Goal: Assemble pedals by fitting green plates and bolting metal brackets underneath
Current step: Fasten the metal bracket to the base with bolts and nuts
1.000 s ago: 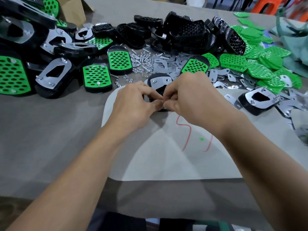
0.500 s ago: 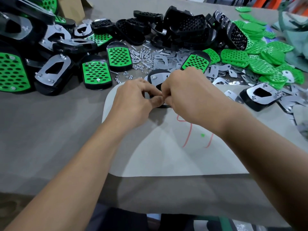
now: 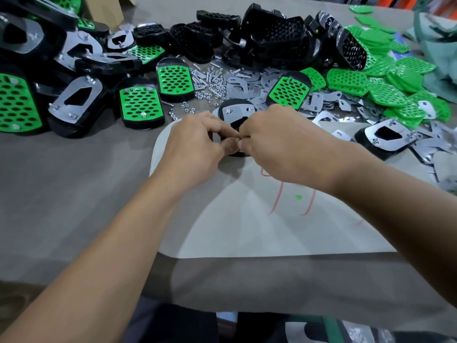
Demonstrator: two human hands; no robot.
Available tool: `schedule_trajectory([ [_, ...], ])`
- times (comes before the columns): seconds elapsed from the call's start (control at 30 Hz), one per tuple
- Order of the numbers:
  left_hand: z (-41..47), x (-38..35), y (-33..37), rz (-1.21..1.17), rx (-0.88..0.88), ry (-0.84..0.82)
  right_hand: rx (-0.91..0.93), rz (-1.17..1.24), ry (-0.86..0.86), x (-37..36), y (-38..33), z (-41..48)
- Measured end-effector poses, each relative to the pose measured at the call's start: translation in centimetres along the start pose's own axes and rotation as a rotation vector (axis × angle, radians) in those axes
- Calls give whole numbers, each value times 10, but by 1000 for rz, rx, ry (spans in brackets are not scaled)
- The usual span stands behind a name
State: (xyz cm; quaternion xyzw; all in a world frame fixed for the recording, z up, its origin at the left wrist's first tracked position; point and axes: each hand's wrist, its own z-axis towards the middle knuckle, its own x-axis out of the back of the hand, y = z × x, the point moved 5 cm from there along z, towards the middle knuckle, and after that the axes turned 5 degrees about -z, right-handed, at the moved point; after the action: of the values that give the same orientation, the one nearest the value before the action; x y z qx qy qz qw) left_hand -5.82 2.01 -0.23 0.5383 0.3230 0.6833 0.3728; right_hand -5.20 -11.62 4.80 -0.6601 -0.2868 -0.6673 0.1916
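A black pedal (image 3: 231,105) lies upside down at the far edge of a white sheet (image 3: 247,229), with a metal bracket (image 3: 236,113) on its underside and bolt ends sticking up. My left hand (image 3: 195,147) and my right hand (image 3: 279,139) meet over its near end, fingers curled, thumbs and forefingers pinching at the pedal's near edge. What the fingertips pinch is hidden. Loose bolts and nuts (image 3: 210,82) lie just beyond the pedal.
Finished pedals with green plates (image 3: 141,105) and bracket-up pedals (image 3: 76,102) crowd the left. Bare black pedal bodies (image 3: 272,28) are heaped at the back. Loose green plates (image 3: 385,80) and metal brackets (image 3: 319,100) spread to the right, near another bracketed pedal (image 3: 385,137).
Both hands stay pinched together at the pedal's near end; only small finger shifts show, and the view has moved slightly.
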Motion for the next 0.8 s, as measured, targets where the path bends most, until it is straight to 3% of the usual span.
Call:
schedule_trajectory([
  [0.13,1,0,0,-4,-16,2,57,-39,22,2,0,-2],
  [0.23,1,0,-1,15,-18,2,-26,138,78,7,6,-4],
  [0.5,0,0,1,18,-29,-6,148,-70,136,-5,-7,-6],
  [0.8,1,0,0,-15,-27,-4,-53,109,298,-13,-1,-13],
])
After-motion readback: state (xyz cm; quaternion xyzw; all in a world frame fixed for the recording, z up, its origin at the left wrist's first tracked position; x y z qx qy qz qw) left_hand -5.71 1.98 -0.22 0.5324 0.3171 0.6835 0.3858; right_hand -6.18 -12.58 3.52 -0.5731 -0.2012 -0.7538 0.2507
